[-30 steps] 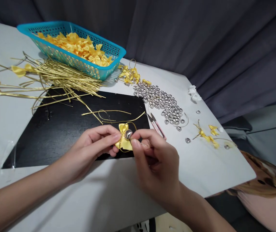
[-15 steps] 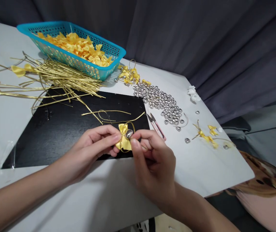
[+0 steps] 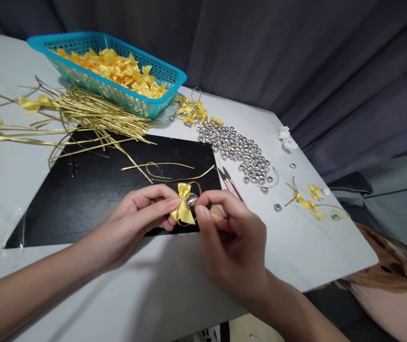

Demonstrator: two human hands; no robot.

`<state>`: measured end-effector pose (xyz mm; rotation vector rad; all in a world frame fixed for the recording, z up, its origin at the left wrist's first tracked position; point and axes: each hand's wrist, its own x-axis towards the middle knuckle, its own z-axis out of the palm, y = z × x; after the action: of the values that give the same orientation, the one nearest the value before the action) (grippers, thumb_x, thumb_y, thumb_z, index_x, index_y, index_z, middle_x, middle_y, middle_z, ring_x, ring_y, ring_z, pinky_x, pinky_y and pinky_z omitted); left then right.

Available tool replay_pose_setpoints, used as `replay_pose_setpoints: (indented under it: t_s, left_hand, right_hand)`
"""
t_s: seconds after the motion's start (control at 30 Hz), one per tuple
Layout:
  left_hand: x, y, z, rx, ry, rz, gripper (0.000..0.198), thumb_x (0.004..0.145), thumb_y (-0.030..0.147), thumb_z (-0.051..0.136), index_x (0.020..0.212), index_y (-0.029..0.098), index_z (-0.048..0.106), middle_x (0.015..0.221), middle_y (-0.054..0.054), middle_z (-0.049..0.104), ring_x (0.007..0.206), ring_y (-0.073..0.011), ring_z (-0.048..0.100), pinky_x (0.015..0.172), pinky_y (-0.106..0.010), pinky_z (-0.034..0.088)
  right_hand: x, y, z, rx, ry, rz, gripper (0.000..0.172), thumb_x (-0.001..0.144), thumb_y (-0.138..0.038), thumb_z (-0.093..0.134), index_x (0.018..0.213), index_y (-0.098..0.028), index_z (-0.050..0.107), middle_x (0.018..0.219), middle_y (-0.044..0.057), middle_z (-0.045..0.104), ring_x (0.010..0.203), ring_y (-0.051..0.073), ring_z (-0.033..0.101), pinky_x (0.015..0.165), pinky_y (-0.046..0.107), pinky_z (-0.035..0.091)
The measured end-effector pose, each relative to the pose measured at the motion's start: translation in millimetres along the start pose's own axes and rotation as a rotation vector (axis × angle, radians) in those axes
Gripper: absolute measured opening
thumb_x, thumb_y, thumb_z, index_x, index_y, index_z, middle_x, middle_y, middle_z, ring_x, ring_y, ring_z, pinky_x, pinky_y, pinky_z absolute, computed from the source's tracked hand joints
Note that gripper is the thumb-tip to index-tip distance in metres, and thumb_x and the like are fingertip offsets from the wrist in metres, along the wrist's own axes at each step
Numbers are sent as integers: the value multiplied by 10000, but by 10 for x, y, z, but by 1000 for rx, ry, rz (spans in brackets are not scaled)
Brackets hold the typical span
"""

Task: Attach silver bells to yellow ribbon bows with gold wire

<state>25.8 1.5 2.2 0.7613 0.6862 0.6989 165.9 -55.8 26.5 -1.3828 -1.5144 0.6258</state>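
While a blue basket [image 3: 175, 76], gold wires [image 3: 96, 116], a bead heap [image 3: 242, 152] and snips [image 3: 230, 183] crowd the counter [image 3: 314, 237] beyond, the left hand [image 3: 135, 223] pinches a yellow bow [image 3: 184, 209] over the black mat [image 3: 92, 190]; the right hand [image 3: 232, 237] pinches it too, at its silver bead [image 3: 191, 200].

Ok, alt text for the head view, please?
The left hand and right hand pinch a yellow bow, with a silver bead and gold wire at its knot, above a black mat. Behind lie loose gold wires, a blue basket of bows, a bead pile and snips on a white table.
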Motion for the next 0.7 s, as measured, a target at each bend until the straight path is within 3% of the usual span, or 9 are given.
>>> replay_pose_setpoints:
  t_s: [0.7]
  left_hand:
    - [-22, -18, -13, 138, 21, 78, 115, 774, 261, 688, 678, 198, 697, 632, 39, 599, 592, -62, 524, 561, -119, 431]
  right_hand:
    - [35, 1, -69, -35, -62, 14, 69, 813, -107, 503, 789, -169, 522, 452, -115, 244, 362, 45, 218, 352, 196, 163]
